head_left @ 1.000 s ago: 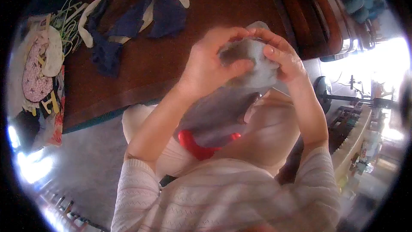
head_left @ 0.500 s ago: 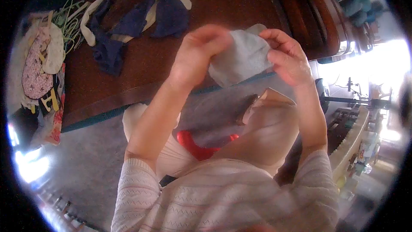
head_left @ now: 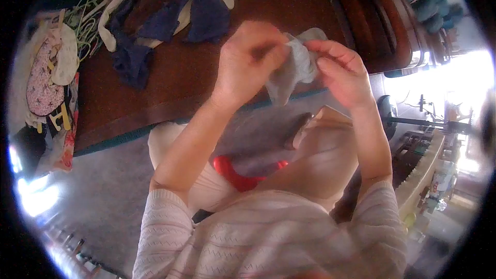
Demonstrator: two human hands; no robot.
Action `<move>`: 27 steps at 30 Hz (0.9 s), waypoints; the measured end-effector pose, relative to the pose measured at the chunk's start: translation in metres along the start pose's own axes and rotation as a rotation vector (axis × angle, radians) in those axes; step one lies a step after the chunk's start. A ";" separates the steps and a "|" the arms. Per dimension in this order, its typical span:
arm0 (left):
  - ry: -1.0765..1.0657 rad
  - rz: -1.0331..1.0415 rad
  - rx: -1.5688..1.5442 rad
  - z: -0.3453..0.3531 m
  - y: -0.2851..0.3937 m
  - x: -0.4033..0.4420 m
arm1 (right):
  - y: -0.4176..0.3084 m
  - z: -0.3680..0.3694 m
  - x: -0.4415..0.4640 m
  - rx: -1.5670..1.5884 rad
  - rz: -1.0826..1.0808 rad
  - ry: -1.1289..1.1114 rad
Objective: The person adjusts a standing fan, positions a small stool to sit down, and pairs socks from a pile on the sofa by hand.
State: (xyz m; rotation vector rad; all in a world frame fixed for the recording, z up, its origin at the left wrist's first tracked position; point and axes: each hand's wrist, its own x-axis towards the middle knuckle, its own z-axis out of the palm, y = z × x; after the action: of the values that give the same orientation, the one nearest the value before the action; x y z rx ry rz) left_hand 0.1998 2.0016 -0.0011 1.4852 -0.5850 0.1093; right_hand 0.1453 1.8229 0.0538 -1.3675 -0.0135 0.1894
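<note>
1 grey cloth (head_left: 301, 65) | L hand (head_left: 248, 62) + R hand (head_left: 345, 75) | grip: both pinching it

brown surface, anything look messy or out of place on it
No spill or clear damage shows on the brown surface. The thin green loops at upper left look tangled, crossing one another, and the navy cloth pieces lie unevenly, one crumpled. That seems untidy rather than wrong.

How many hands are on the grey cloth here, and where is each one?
2. The left hand grips the left side of the grey cloth; the right hand grips its right side. No other hand shows.
</note>
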 end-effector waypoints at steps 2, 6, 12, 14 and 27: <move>0.024 -0.080 -0.159 -0.001 -0.002 0.000 | 0.005 -0.008 0.001 -0.135 -0.042 0.042; 0.080 -0.314 -0.474 -0.008 0.011 0.008 | -0.003 -0.006 -0.001 -0.263 -0.069 0.244; 0.146 -0.414 -0.541 0.002 0.004 0.002 | -0.001 0.012 0.001 0.052 -0.144 0.162; 0.180 -0.439 -0.540 0.003 0.002 0.002 | 0.005 0.019 0.000 -0.172 -0.212 0.139; 0.123 -0.591 -0.732 0.008 -0.012 -0.004 | 0.007 0.041 0.008 -1.161 -0.640 0.043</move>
State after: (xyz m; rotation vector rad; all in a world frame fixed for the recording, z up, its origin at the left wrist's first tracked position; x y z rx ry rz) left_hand 0.1993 1.9939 -0.0139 0.8715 -0.0408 -0.4320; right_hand 0.1477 1.8651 0.0549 -2.4295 -0.5962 -0.4686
